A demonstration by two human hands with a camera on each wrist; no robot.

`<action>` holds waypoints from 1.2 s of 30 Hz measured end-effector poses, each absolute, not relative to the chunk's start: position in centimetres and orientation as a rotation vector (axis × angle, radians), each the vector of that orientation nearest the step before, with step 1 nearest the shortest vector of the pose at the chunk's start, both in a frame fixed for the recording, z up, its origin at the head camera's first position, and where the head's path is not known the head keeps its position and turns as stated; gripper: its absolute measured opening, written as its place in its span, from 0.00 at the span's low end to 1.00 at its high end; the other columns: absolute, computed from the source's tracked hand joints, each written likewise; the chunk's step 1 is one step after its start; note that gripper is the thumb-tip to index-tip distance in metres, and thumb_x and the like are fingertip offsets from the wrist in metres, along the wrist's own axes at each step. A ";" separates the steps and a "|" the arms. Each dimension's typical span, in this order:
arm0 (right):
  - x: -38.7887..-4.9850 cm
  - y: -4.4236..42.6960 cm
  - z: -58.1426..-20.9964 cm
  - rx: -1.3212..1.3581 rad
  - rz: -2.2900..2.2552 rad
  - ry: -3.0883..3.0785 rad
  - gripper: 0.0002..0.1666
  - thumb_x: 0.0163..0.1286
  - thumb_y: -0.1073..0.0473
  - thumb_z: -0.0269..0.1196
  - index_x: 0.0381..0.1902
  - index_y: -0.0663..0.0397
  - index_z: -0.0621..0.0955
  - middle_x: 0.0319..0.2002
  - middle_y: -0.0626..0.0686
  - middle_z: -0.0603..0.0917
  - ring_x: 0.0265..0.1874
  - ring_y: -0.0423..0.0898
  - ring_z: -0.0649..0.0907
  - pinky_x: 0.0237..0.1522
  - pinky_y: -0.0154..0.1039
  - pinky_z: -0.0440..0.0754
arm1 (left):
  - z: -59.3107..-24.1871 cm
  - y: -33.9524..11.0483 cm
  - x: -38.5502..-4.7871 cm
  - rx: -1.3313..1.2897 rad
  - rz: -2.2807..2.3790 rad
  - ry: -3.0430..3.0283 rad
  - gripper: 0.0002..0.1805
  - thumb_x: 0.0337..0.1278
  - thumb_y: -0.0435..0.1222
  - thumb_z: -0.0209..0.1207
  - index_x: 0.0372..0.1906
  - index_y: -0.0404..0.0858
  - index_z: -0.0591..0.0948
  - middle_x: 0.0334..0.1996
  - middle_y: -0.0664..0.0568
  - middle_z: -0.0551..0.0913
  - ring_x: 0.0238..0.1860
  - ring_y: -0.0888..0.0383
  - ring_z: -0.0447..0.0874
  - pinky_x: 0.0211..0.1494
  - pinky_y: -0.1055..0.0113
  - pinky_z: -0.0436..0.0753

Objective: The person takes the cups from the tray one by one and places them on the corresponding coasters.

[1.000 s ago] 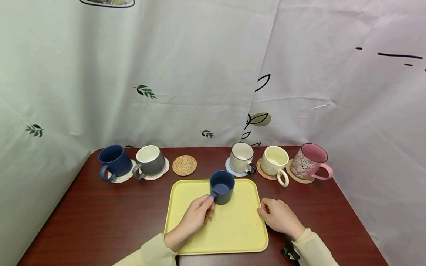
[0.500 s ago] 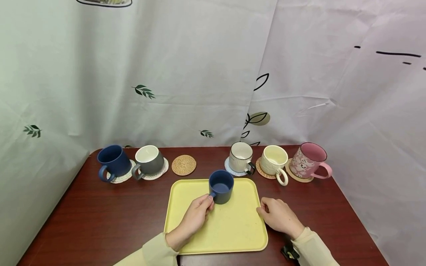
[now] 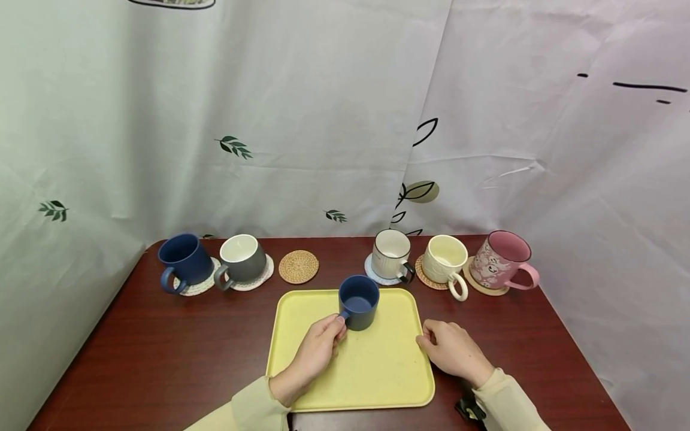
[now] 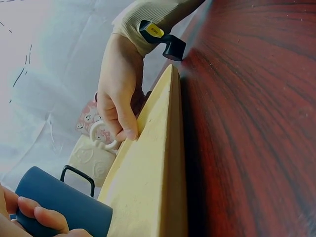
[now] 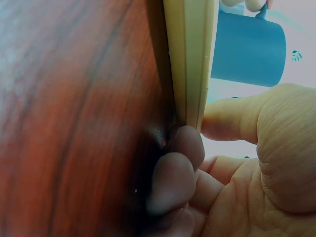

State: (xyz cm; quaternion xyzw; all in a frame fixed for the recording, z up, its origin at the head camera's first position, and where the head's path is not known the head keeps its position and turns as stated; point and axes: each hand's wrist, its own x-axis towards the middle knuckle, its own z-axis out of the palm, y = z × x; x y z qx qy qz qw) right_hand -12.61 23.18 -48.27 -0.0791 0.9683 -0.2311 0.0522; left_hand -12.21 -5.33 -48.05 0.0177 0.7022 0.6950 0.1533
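A dark blue mug [image 3: 361,305] stands upright on the far part of the yellow tray [image 3: 377,377]. My left hand [image 3: 315,350] grips its handle, with the thumb on top. In the left wrist view the curled fingers [image 4: 47,216] lie beside the mug's wall. At the tray's right edge is my right hand [image 3: 454,350]. It pinches the rim; in the right wrist view the thumb [image 5: 232,118] presses one side of the rim and curled fingertips [image 5: 190,145] lie at its underside. Part of the handle is hidden by my left hand.
Along the back stand another blue mug [image 3: 185,260], a grey mug [image 3: 245,263], a white mug [image 3: 389,257], a cream mug [image 3: 442,263] and a pink mug [image 3: 493,266], each on a coaster. A bare woven coaster [image 3: 299,267] lies between them. Behind hangs a pale curtain [image 3: 302,120].
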 end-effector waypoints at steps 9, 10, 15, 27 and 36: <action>-12.6 23.2 -48.2 -0.235 -0.703 2.942 0.20 0.69 0.57 0.67 0.20 0.42 0.70 0.15 0.41 0.68 0.16 0.38 0.68 0.23 0.33 0.65 | -48.1 -5.4 -12.3 0.052 2.001 2.019 0.24 0.82 0.40 0.45 0.36 0.20 0.68 0.24 0.55 0.65 0.22 0.64 0.59 0.27 0.75 0.63; -12.6 23.2 -48.2 -0.235 -0.702 2.943 0.20 0.69 0.57 0.67 0.20 0.42 0.70 0.15 0.41 0.68 0.16 0.37 0.68 0.23 0.33 0.65 | -48.1 -5.4 -12.3 0.054 2.003 2.017 0.24 0.82 0.40 0.45 0.36 0.20 0.68 0.24 0.55 0.64 0.22 0.64 0.59 0.27 0.75 0.63; -12.7 23.2 -48.3 -0.229 -0.708 2.939 0.20 0.68 0.57 0.67 0.20 0.42 0.70 0.15 0.41 0.68 0.16 0.37 0.68 0.23 0.33 0.64 | -48.1 -5.5 -12.4 0.060 2.006 2.007 0.24 0.82 0.41 0.45 0.35 0.21 0.68 0.24 0.55 0.64 0.23 0.63 0.59 0.29 0.74 0.64; -12.7 23.2 -48.4 -0.241 -0.708 2.943 0.20 0.68 0.57 0.67 0.20 0.42 0.70 0.15 0.40 0.68 0.16 0.37 0.68 0.23 0.33 0.65 | -48.1 -6.2 -12.5 0.024 2.020 2.011 0.24 0.81 0.41 0.46 0.32 0.23 0.68 0.23 0.55 0.64 0.22 0.63 0.59 0.27 0.74 0.62; -12.6 23.2 -48.3 -0.229 -0.707 2.940 0.20 0.68 0.57 0.67 0.20 0.42 0.70 0.15 0.41 0.68 0.16 0.37 0.69 0.23 0.33 0.65 | -47.9 -6.7 -13.1 -0.013 2.051 2.016 0.23 0.81 0.40 0.46 0.32 0.23 0.66 0.23 0.54 0.63 0.25 0.61 0.60 0.28 0.73 0.63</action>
